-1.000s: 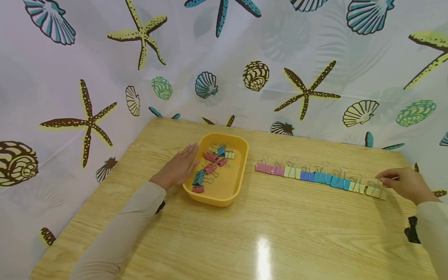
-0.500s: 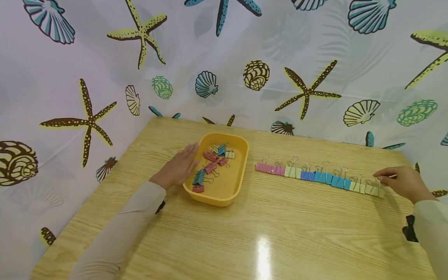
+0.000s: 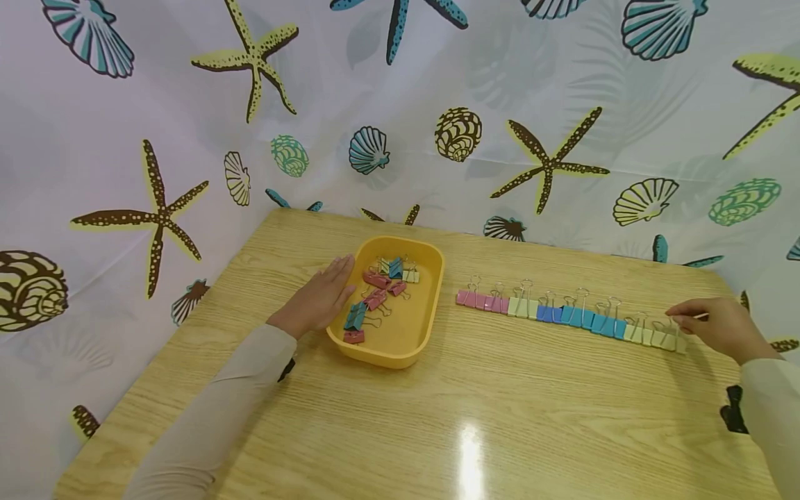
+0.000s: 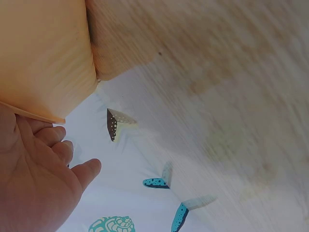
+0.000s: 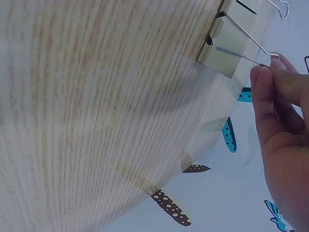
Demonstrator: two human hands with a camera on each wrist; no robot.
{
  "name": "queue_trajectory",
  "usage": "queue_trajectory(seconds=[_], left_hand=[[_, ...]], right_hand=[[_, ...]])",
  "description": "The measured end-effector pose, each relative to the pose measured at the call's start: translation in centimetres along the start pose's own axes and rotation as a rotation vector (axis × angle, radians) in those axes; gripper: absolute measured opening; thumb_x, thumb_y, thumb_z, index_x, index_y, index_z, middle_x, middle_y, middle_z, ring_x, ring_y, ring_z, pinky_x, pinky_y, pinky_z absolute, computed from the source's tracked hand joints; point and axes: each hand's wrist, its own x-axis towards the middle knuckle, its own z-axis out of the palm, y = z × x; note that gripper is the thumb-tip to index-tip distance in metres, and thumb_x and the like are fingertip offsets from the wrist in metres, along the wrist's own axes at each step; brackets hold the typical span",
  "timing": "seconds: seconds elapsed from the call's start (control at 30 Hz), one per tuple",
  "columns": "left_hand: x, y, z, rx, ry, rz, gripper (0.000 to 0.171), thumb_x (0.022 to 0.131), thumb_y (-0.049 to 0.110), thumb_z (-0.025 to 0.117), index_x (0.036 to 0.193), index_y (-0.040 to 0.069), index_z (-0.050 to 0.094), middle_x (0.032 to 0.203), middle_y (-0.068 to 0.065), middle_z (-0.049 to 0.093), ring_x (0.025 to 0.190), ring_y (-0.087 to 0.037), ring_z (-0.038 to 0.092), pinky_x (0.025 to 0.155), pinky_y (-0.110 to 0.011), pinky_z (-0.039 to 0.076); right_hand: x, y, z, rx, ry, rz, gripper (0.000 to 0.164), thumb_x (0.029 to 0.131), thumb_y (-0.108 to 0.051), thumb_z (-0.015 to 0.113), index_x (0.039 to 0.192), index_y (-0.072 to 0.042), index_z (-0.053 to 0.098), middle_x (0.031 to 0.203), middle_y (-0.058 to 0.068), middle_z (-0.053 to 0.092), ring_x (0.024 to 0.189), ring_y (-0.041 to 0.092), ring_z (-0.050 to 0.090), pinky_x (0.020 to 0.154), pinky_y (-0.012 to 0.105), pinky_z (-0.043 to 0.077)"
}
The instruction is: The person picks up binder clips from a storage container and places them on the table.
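At the right end of a row of binder clips, my right hand [image 3: 721, 325] pinches the wire handle of a pale yellow binder clip [image 3: 667, 340]. The right wrist view shows thumb and fingertips together on the handle of that yellow clip [image 5: 222, 57], whose body stands on the table. It sits against another pale yellow clip [image 3: 637, 335]. My left hand [image 3: 317, 297] lies along the left side of a yellow plastic tray [image 3: 400, 333], fingers straight and touching its wall. Up close, the left wrist view has this hand [image 4: 36, 174] under the tray's rim [image 4: 34, 112].
Leftward the row continues with blue clips [image 3: 575, 317], a pale green clip [image 3: 522, 307] and pink clips [image 3: 470, 299]. Several loose pink, teal and yellow clips, including a teal one [image 3: 355, 317], lie inside the tray. A patterned cloth [image 3: 412, 90] hangs behind the wooden table [image 3: 375, 430].
My right hand has slid the end yellow clip slightly left, and the small gap beside its neighbour has closed. The left hand and tray have stayed put.
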Motion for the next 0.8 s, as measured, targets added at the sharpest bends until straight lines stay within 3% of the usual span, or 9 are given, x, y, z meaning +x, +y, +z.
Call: queue_trajectory(seconds=[0.17,0.37,0.6,0.8], left_hand=[[0.1,0.0,0.1,0.004,-0.001,0.004,0.061,0.107,0.037,0.020,0.154,0.005,-0.001,0.161,-0.012,0.002,0.147,-0.030,0.003,0.116,-0.054,0.013],[0.1,0.1,0.1,0.007,0.007,0.017,0.061,0.107,0.036,0.020,0.154,0.003,0.000,0.161,-0.014,0.003,0.147,-0.032,0.005,0.116,-0.054,0.014],[0.2,-0.1,0.1,0.009,0.013,0.018,0.061,0.107,0.035,0.021,0.154,0.004,0.000,0.161,-0.013,0.003,0.147,-0.032,0.005,0.116,-0.055,0.014],[0.2,-0.2,0.2,0.012,-0.001,0.014,0.061,0.107,0.036,0.020,0.154,0.005,-0.001,0.161,-0.013,0.002,0.147,-0.031,0.003,0.116,-0.054,0.014]], right_hand=[[-0.3,-0.1,-0.2,0.025,-0.052,0.005,0.029,0.093,-0.002,0.059,0.116,0.016,0.058,0.107,0.039,0.058,0.072,0.030,0.067,0.057,0.041,0.056],[-0.9,-0.9,-0.8,0.020,-0.095,0.014,0.036,0.095,-0.004,0.057,0.124,0.016,0.051,0.114,0.042,0.053,0.074,0.033,0.068,0.058,0.040,0.056],[-1.3,-3.0,-1.5,-0.060,0.018,0.002,0.042,0.101,-0.023,0.052,0.125,0.012,0.052,0.114,0.039,0.055,0.076,0.039,0.065,0.054,0.045,0.052],[-1.1,-6.0,-2.0,-0.091,0.061,-0.096,0.038,0.101,-0.025,0.051,0.122,0.004,0.060,0.112,0.034,0.059,0.076,0.036,0.064,0.049,0.037,0.047]])
